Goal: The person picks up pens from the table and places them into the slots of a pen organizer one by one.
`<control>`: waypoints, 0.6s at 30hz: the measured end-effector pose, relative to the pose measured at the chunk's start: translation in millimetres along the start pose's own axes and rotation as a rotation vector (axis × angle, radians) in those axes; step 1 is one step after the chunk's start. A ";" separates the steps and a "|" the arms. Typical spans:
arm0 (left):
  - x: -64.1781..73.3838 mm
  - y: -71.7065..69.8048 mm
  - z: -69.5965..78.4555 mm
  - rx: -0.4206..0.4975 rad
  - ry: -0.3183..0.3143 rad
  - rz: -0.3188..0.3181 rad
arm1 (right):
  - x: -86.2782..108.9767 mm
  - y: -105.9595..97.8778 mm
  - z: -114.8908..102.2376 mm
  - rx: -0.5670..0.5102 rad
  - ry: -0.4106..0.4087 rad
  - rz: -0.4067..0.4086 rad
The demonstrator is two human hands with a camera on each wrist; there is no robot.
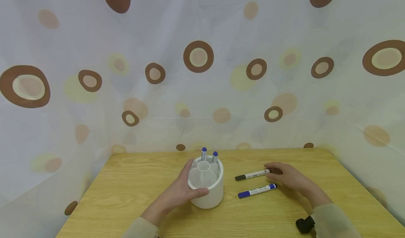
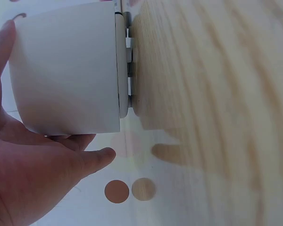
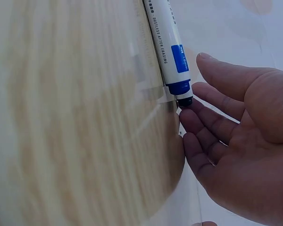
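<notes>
Fingers point(image 1: 276, 166) of the right hand point(image 1: 290, 177): loosely curved, thumb spread well away from them; the tail of the black-capped marker point(image 1: 254, 174) lies in the gap, and no firm hold shows.
Left hand point(image 1: 181, 193): wrapped about the 8-to-9 o'clock side of the white pen holder point(image 1: 212, 198), thumb across the near wall.
Black-capped marker, place: flat on the wooden table point(image 1: 133, 185), near 3 o'clock from the holder, cap pointing at it.
Step in hand: looks like taking up that marker while the left hand steadies the holder.
Next move: would call for closing thumb and forefinger on the tail, lifting, then turning the marker upright over a compartment.
Blue-capped marker point(image 1: 257, 191): between 3 and 4 o'clock, on the black one's near side; a low thumb could nudge it.
Holder's contents: two blue-ended markers point(image 1: 204, 155) stand at 12 to 1 o'clock, taking up room there; the left thumb rests by the rim towards 6.
Surroundings: spotted curtain point(image 1: 171, 101) beyond the table at 12; black object point(image 1: 305, 225) beside the right sleeve point(image 1: 335, 221), towards 4.
</notes>
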State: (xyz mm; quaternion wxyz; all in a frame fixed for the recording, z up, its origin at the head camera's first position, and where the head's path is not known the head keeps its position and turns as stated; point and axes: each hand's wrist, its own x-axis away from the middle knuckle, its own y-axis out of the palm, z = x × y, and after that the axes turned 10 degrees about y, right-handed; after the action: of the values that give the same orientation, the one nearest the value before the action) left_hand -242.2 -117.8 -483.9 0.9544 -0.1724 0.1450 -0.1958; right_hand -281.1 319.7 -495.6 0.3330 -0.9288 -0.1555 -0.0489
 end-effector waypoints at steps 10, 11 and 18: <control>-0.4 -1.5 0.5 -0.020 0.001 -0.007 | -12.1 -6.9 10.4 0.078 -0.027 0.033; -0.2 -1.6 0.4 -0.023 0.000 -0.006 | -13.6 -7.3 10.4 0.093 -0.023 0.043; 0.8 -1.2 1.4 -0.035 -0.005 -0.011 | -19.3 -6.5 9.1 0.100 -0.010 0.057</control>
State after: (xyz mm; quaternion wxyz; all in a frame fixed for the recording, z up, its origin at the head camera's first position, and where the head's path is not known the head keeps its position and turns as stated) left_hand -241.4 -118.8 -482.4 0.9506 -0.1902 0.1450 -0.1978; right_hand -301.6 325.4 -502.4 0.3792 -0.9153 -0.1326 -0.0270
